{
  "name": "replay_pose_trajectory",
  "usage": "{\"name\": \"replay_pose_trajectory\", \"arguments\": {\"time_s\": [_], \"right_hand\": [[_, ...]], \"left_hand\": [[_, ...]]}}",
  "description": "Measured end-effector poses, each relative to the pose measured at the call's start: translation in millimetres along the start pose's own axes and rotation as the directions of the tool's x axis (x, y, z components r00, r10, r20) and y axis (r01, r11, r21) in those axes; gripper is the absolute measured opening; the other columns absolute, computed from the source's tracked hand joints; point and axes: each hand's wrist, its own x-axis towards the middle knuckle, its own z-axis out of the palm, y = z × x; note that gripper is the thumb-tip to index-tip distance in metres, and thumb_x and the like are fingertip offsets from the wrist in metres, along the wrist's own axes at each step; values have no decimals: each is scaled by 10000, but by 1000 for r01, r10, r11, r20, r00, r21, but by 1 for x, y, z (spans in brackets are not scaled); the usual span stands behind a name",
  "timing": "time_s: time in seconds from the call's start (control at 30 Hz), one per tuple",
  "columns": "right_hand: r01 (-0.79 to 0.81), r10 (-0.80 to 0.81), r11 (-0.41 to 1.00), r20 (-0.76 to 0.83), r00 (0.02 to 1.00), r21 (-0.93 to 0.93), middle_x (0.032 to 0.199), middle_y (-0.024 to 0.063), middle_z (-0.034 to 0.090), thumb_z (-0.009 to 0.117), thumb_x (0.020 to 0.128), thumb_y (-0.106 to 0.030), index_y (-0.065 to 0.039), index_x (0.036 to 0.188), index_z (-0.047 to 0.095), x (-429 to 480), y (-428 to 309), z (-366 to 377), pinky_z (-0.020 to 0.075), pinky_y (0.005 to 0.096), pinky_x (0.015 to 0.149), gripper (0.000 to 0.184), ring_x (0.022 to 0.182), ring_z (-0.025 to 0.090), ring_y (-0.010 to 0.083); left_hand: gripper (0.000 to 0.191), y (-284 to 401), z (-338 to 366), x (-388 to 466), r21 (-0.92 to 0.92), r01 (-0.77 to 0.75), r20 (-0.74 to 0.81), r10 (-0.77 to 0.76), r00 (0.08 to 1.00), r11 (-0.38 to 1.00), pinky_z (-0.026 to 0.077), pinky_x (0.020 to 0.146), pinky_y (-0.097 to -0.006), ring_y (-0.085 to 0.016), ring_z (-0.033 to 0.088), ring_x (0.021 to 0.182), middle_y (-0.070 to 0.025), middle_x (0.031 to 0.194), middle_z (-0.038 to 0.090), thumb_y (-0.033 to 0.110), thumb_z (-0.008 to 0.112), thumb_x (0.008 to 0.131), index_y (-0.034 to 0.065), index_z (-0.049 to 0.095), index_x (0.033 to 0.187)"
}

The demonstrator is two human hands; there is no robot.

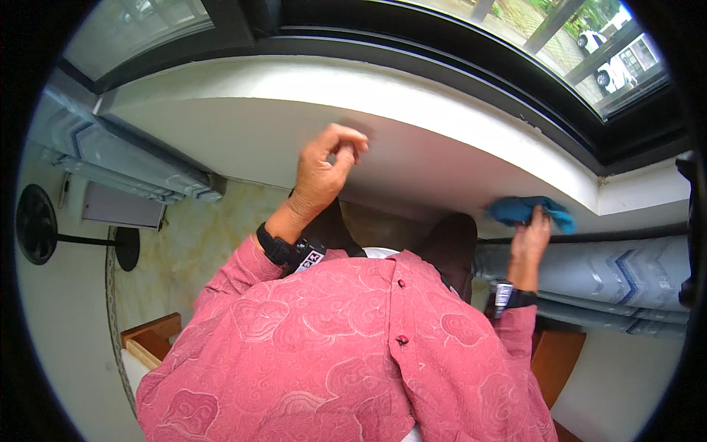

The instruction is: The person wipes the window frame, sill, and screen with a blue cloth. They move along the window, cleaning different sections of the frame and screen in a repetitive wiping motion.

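Observation:
My right hand (532, 235) holds a blue cloth (530, 212) against the white wall below the window sill, near the right-hand corner. Part of the cloth is blurred. My left hand (327, 166) is raised in front of the same wall (248, 132), left of centre, with its fingers loosely curled and nothing seen in them. Whether its fingertips touch the wall cannot be told. Above both hands runs the white window sill (342, 83), under a dark window frame (442, 55). Each wrist wears a black strap with a small device.
Grey-blue patterned curtains hang at the left (127, 149) and right (607, 271). A black round-based stand (37, 224) is at far left, near a pale cabinet (121, 205). Wooden furniture edges show at lower left (152, 337) and lower right (558, 359). The floor (221, 221) is marbled.

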Motion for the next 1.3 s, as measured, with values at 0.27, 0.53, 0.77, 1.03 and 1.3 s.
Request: {"name": "replay_pose_trajectory", "arguments": {"time_s": [0.27, 0.53, 0.77, 1.03, 1.3], "right_hand": [[141, -111, 990, 604, 789, -3, 989, 6, 712, 738, 975, -185, -31, 1088, 749, -99, -40, 159, 494, 292, 857, 192, 908, 618, 120], [18, -30, 1000, 616, 787, 26, 1112, 58, 735, 696, 1009, -216, -31, 1165, 740, -100, -45, 159, 526, 320, 893, 246, 984, 673, 168], [254, 3, 928, 687, 727, -273, 1111, 67, 732, 649, 1023, -123, -1, 1230, 699, -97, -52, 149, 533, 321, 895, 245, 1000, 671, 168], [55, 174, 962, 754, 634, -269, 1158, 120, 729, 571, 1056, -99, 9, 1226, 686, -109, -34, 113, 575, 315, 850, 232, 1007, 717, 204], [156, 195, 925, 785, 588, -346, 1138, 104, 732, 571, 1047, -69, 14, 1213, 693, -115, -40, 113, 561, 301, 854, 222, 986, 712, 181]], "left_hand": [[607, -17, 63, -13, 59, 352, 644, -305, 701, 934, 532, 919, -382, -250, 687, 1001, -142, 1159, 715, 414, 756, 921, 18, 575, 1343], [595, 3, 85, 14, -379, 786, 705, -397, 587, 489, 580, 840, -353, -278, 724, 1008, -157, 1337, 651, 511, 500, 1059, 23, 551, 1396], [357, -31, 23, 4, -680, 493, 249, -462, 851, 542, 570, 864, -411, -277, 723, 988, -144, 1077, 744, 379, 584, 1028, 52, 695, 1120], [214, -17, -190, 35, 6, 180, -846, -91, 525, 984, 464, 692, -374, -186, 563, 720, -42, 771, 611, 229, 706, 904, 26, 673, 845], [279, -33, -6, 13, 745, -317, -54, 525, 849, 588, 422, 886, -481, -347, 510, 1011, -126, 1052, 503, 114, 791, 660, 138, 584, 846]]}}
